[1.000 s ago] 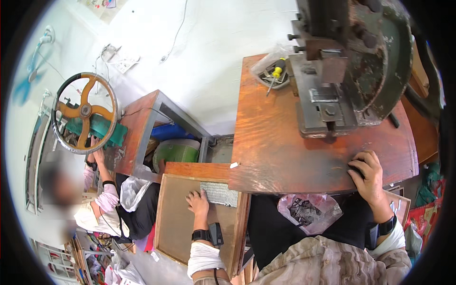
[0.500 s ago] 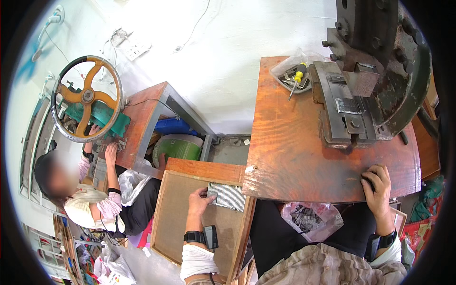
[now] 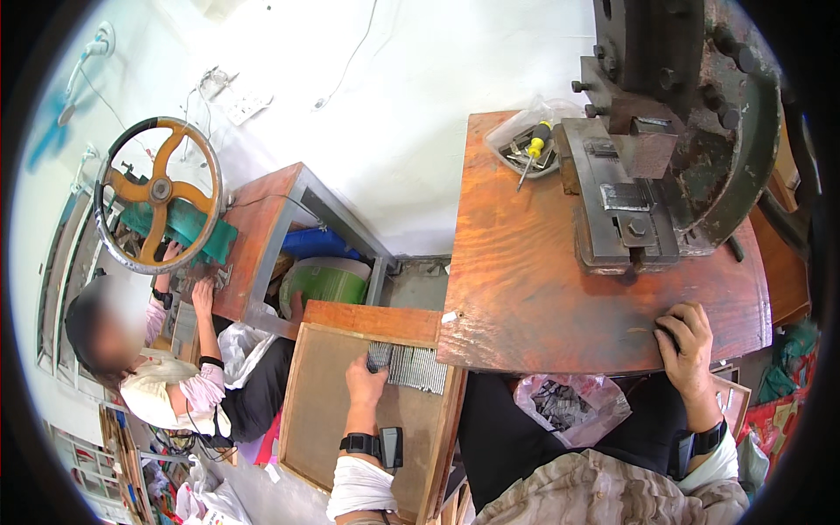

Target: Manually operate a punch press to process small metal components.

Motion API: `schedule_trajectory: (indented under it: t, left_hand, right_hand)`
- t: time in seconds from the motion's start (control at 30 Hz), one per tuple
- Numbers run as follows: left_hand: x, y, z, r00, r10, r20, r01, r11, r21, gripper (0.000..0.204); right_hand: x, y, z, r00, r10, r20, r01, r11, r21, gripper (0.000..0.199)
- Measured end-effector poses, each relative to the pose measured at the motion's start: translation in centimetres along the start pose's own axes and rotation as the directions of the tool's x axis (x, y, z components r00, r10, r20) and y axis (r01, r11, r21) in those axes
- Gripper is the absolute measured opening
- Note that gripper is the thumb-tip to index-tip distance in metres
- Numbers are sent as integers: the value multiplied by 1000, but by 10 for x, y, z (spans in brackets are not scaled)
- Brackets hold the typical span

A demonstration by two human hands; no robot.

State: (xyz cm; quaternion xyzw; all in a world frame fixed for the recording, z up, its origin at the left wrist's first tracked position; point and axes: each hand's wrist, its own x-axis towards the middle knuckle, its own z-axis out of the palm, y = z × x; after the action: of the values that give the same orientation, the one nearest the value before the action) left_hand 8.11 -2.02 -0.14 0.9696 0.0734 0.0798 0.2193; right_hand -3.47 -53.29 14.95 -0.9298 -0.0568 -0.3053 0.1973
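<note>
My left hand (image 3: 364, 382) is at the left end of a row of thin grey metal strips (image 3: 418, 368), its fingers closed on the strips at that end. The strips lie side by side in a shallow wooden tray (image 3: 328, 394) with a brown base. Those by my fingertips look darker than the rest; my hand partly hides them. My right hand (image 3: 687, 350) rests on the near edge of the wooden table (image 3: 525, 289), fingers loosely bent, thumb apart, nothing visible in it. Beyond it stands a heavy metal press (image 3: 634, 192) with a small plate on its bed.
A plastic container (image 3: 499, 140) with metal pieces and a yellow-handled screwdriver (image 3: 535, 149) sits beside the press. In my lap is a plastic bag (image 3: 604, 407) of metal pieces. At left, another person (image 3: 175, 376) works at a bench by a large handwheel (image 3: 159, 190).
My left hand has shifted slightly left and down, and darker strips now show at the row's left end. My right hand stays on the table edge. The whole view has shifted a little.
</note>
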Motion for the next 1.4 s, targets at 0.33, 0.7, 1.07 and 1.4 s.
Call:
schedule_trajectory:
  t: [0.33, 0.7, 1.07, 1.4]
  left_hand:
    - [-7, 108, -84, 928, -293, 232, 372, 662, -651, 33]
    - [41, 426, -72, 878, 440, 187, -273, 782, -560, 40]
    - [37, 463, -52, 792, 569, 221, -313, 690, -653, 37]
    - [52, 430, -3, 768, 638, -57, -566, 634, -527, 28]
  right_hand:
    - [-4, 9, -4, 998, -60, -20, 59, 998, -34, 20]
    - [-14, 19, -11, 998, -70, 2, 70, 997, 18, 19]
    - [-20, 25, -12, 995, -101, -6, 101, 995, 10, 20]
    - [57, 20, -24, 957, -103, -271, 182, 942, 283, 21]
